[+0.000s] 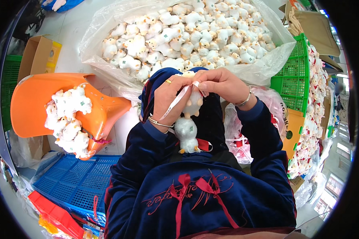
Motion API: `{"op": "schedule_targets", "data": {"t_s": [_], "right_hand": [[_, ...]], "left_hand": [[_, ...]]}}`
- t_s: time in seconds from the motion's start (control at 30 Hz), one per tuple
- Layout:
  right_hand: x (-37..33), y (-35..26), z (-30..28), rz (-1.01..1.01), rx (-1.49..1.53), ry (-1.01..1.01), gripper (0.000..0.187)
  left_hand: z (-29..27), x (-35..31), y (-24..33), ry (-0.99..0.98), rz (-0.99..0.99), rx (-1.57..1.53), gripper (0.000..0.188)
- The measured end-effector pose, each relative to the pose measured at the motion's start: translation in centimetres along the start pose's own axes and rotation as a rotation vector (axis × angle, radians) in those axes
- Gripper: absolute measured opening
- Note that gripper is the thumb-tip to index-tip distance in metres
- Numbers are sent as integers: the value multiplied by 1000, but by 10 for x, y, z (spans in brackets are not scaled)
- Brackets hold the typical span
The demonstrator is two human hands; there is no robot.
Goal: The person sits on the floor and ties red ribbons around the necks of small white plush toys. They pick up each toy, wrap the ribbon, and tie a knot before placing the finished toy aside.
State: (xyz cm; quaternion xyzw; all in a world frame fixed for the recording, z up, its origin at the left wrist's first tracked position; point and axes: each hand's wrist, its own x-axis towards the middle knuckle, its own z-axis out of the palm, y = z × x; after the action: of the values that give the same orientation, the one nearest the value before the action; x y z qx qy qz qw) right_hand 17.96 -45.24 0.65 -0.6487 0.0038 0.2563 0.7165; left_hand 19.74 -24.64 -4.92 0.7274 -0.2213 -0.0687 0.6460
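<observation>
Both my hands are close together above my lap, working at the neck of a small white plush toy point(193, 104). My left hand point(168, 98) is closed, pinching a white printed ribbon point(174, 104) whose long end hangs down across its fingers. My right hand point(224, 84) is closed too, thumb and fingertips on the same ribbon near the toy's neck. The toy's head is partly hidden by my fingers. Just below it, a second white plush toy point(186, 134) with orange feet rests on my lap, beside a strip of red ribbon point(204, 145).
A large clear plastic bag point(93, 49) full of white plush toys lies ahead. At left, an orange chair point(30, 95) bears several plush toys point(70, 119), with a blue plastic crate point(73, 179) nearer me. On the right stand a green crate point(289, 75) and a pink-white plastic bag point(263, 103).
</observation>
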Motion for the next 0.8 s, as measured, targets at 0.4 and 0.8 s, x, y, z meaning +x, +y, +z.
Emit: {"op": "schedule_targets", "data": {"t_s": [0.4,0.8], "right_hand": [[13,-7,24,70,-623,263,13],[17,-4,27,-121,-933,212,14]], "left_hand": [[1,0,-6,85,27,-96,12],[-6,0,-12,39,174,-2,20]]}}
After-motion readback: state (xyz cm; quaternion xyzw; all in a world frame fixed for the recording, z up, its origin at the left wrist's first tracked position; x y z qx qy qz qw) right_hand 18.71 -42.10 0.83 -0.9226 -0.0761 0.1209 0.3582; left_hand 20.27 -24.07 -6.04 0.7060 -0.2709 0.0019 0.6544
